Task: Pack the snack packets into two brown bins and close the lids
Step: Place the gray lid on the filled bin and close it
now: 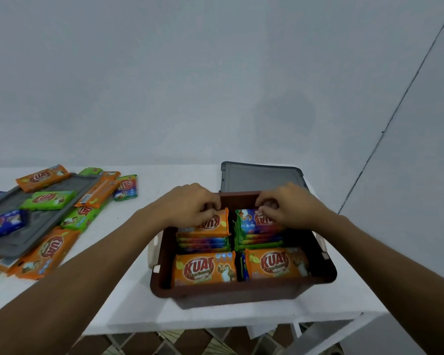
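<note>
A brown bin [241,294] stands open on the white table, holding several snack packets in four stacks. My left hand [190,203] grips an orange packet [213,225] on top of the far left stack. My right hand [287,203] grips a blue packet [254,221] on top of the far right stack. Both hands have fingers curled over the packets' far ends at the bin's back wall. Two orange packets [204,269] lie flat on the near stacks. A grey lid [262,176] lies behind the bin.
A second grey lid [44,221] lies at the left with loose orange, green and blue packets [48,199] on and around it. The table's front edge [215,324] runs just below the bin. A pale wall stands behind.
</note>
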Motion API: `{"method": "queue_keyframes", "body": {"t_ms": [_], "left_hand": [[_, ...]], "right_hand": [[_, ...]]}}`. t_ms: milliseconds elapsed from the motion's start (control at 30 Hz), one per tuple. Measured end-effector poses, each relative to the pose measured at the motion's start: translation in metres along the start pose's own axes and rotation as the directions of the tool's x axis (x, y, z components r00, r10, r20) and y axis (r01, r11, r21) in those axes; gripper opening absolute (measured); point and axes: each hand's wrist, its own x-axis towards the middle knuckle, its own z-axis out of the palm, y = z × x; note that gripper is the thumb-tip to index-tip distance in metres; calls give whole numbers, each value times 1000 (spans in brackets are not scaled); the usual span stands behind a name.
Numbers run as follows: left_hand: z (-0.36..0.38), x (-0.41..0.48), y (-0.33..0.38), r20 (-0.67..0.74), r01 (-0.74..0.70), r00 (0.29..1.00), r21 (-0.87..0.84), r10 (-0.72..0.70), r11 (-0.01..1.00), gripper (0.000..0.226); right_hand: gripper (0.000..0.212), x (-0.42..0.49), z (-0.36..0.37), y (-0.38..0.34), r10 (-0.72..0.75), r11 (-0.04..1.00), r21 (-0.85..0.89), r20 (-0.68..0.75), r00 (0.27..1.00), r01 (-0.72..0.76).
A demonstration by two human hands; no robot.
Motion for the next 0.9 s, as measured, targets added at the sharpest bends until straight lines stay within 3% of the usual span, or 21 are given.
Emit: {"method": "queue_keyframes", "body": {"t_ms": [100, 200, 300, 433, 533, 633, 767, 900], "left_hand": [[-8, 34, -17, -164, 5, 986, -107, -23, 994, 13], [-8, 66, -35, -133, 67, 986, -230, -100, 971, 12], [5, 107, -61, 25, 225, 973, -331, -230, 916, 21], [27, 151, -80, 288, 517, 854, -373, -434, 770, 46], [38, 170, -82, 459, 641, 763, -442, -456, 627, 53], [42, 180, -86, 476, 650, 759, -518, -445, 556, 50], [35, 179, -97, 414, 647, 748, -631, -519, 429, 55], [12, 163, -112, 293, 521, 705, -832, -646, 191, 60]], "right_hand": [[12, 27, -5, 26, 95, 986, 153, -205, 974, -64], [8, 48, 0, 57, 217, 944, 306, -289, 932, -125], [9, 72, 13, 106, 424, 868, 333, -112, 899, -368], [56, 82, 33, 161, 660, 704, 244, 121, 742, -667], [72, 85, 43, 180, 741, 597, 223, 213, 636, -771], [74, 93, 44, 181, 736, 531, 312, 290, 611, -788], [69, 102, 37, 171, 739, 486, 473, 225, 635, -734], [62, 110, 19, 152, 740, 415, 691, 123, 662, -592]]}}
